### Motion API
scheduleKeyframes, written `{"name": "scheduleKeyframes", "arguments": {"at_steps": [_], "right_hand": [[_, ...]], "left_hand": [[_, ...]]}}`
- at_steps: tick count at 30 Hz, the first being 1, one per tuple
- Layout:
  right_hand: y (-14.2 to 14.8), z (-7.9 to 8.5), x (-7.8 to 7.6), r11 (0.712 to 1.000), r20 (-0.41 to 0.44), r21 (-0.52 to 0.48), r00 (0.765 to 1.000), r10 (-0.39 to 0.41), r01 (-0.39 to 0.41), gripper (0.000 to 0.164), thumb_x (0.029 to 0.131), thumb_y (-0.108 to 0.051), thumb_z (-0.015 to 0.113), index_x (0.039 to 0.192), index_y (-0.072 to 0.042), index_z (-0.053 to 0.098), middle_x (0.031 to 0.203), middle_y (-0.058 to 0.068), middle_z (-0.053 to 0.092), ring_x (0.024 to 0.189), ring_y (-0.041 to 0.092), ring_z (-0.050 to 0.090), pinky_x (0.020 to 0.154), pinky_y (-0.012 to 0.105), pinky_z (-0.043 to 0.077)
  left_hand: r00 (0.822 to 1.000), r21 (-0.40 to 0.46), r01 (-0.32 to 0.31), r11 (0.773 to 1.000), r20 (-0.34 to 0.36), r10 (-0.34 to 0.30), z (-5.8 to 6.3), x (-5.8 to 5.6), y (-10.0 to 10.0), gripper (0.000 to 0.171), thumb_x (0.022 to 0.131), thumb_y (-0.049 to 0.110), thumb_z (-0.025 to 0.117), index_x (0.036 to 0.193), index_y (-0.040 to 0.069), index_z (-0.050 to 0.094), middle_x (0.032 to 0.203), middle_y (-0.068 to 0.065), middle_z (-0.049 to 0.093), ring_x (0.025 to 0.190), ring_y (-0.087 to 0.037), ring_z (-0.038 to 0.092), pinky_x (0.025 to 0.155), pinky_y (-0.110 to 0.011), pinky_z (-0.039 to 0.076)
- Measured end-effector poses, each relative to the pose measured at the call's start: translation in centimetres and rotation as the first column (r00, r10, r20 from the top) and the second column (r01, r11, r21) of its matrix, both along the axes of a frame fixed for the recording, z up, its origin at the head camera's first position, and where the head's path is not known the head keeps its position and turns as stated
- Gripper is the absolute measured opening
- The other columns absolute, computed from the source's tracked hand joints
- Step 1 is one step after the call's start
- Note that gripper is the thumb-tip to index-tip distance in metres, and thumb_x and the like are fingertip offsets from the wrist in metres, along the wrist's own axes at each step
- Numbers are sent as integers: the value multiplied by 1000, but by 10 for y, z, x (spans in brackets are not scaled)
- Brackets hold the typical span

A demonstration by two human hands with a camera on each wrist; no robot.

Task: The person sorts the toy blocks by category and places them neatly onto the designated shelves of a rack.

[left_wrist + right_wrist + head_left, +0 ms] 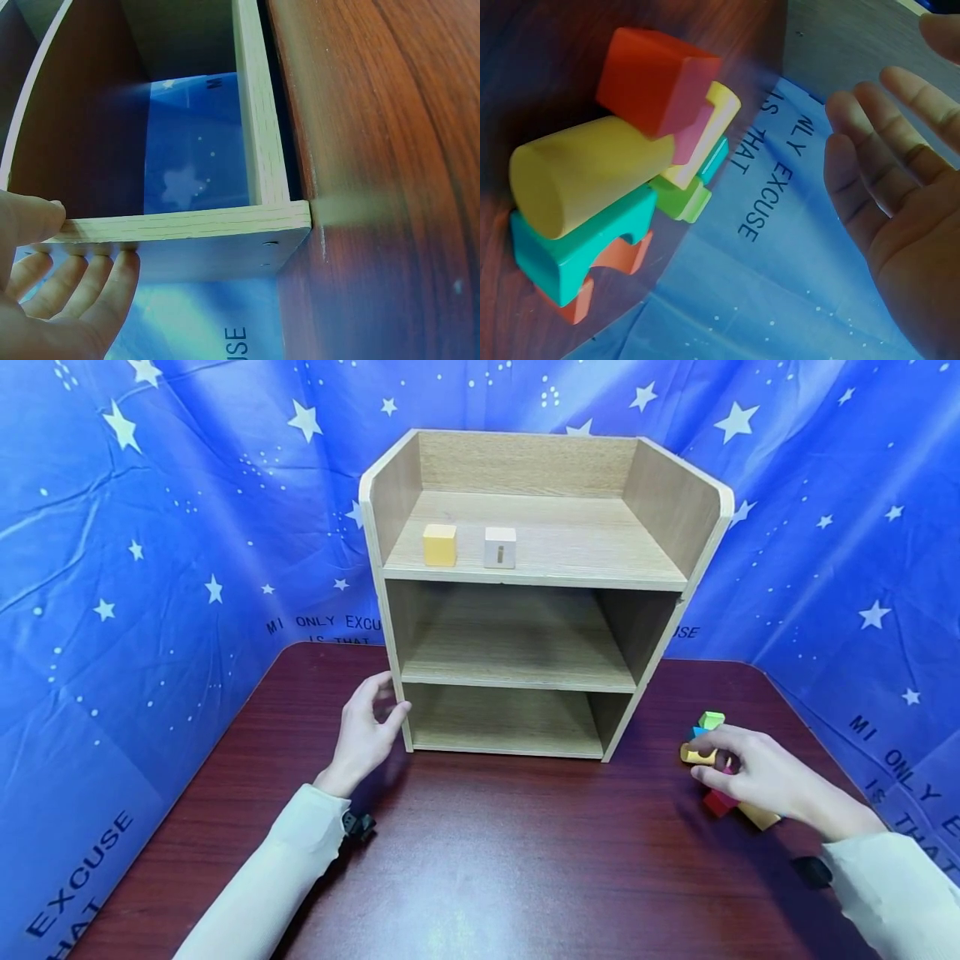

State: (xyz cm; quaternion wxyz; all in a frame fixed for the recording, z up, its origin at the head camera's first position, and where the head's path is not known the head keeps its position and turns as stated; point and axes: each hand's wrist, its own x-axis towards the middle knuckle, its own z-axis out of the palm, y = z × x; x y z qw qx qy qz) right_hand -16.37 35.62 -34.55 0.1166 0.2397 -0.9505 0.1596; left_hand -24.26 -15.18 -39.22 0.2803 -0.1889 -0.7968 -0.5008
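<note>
My left hand grips the left side panel of a small wooden shelf unit, low on its front edge. In the left wrist view the thumb lies at the panel's edge and the fingers against its outer face. My right hand hovers over a pile of toy blocks, fingers loosely bent and holding nothing. The right wrist view shows a red block, a yellow cylinder, a teal arch, an orange arch and a green block in that pile.
On the unit's top level, toward the left, stand a yellow cube and a white cube with a letter-like mark. The unit rests on a dark red-brown table. Blue star-patterned cloth hangs around the table.
</note>
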Motion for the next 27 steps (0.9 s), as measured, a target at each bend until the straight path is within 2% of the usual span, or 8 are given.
{"name": "scheduleKeyframes", "arguments": {"at_steps": [5,11,17,27], "right_hand": [[4,0,2,997,46,67,998,-50,47,28,78,-22,78,102,-11,69,84,-6,60,69,6,51,56,23,45],[8,1,5,987,141,123,982,-123,106,32,81,-30,75,106,-10,68,94,0,65,77,12,54,65,32,50],[12,-3,5,982,160,162,980,-121,95,38,79,-32,77,108,-8,68,101,5,66,85,20,58,72,46,53],[14,-8,7,973,215,199,964,-158,116,38,77,-30,78,106,-8,68,102,5,66,90,25,60,77,55,53]], "left_hand": [[1000,4,-3,1000,-3,3,0,1,0,44,81,-5,71,122,0,57,107,-13,61,93,-24,65,75,-29,59],[1000,6,-1,1000,6,1,0,1,0,44,81,-4,71,122,0,56,107,-13,61,93,-24,65,75,-29,59],[1000,13,4,1000,7,-4,1,1,0,44,81,-5,71,122,0,56,107,-14,61,93,-24,65,76,-29,59],[1000,23,10,1000,6,-10,1,1,1,44,81,-5,71,122,0,57,107,-14,62,94,-25,65,77,-29,59]]}}
